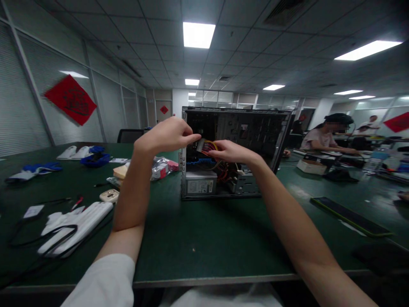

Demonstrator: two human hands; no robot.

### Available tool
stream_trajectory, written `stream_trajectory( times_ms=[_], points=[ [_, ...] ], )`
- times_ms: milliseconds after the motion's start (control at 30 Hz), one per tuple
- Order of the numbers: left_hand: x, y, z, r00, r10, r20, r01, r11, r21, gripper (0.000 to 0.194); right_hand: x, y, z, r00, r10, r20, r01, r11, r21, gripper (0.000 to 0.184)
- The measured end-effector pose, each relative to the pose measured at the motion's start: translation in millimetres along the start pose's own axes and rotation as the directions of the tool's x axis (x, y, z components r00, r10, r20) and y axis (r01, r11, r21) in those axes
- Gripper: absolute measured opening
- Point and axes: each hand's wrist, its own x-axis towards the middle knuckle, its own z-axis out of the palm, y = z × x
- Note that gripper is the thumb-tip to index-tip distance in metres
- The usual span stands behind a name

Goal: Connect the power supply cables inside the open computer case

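An open computer case (236, 196) stands upright on the green table, its inside facing me. In my right hand (231, 152) is a bundle of red, yellow and black power cables (209, 147), pinched inside the case. A wide, pale connector (201, 145) ends this bundle and points up and left. My left hand (169, 133) is at the case's left edge, thumb stretched toward the connector and close to its tip; whether they touch is unclear. Its other fingers are partly hidden. Below the cables lies a silver power supply (200, 184), with a blue strip (201, 162) just above it.
On the left lie a white power strip (81, 228) with black cables, blue-and-white gloves (41, 168), a blue bundle (95, 158) and plastic-wrapped parts (161, 168). Rightward are a dark flat bar (349, 216), a small box (311, 166) and a seated person (326, 138).
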Motion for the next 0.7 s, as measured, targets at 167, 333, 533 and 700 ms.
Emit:
stream_trajectory(
  times_ms=[167,333,533,700],
  points=[
    [-18.1,-12.6,-23.7,0.96,0.021,0.28,0.018,0.991,-0.136,0.046,32.0,-11.5,33.7,0.972,0.129,-0.196,-0.194,0.911,-0.363,0.032],
    [-17.6,-27.9,-25.3,0.95,-0.025,0.312,0.05,0.996,-0.071,0.053,55.3,-12.8,54.2,0.95,0.19,-0.249,-0.279,0.873,-0.399,0.043],
    [-4.6,-46.1,-15.0,0.914,-0.016,0.406,0.063,0.993,-0.103,0.055,62.1,-8.8,58.7,0.948,0.191,-0.255,-0.29,0.851,-0.438,0.044],
    [1.3,-39.6,-11.0,0.89,-0.044,0.454,0.093,0.992,-0.086,0.058,62.8,-10.1,59.1,0.952,0.163,-0.26,-0.274,0.832,-0.483,0.043]
  ],
)
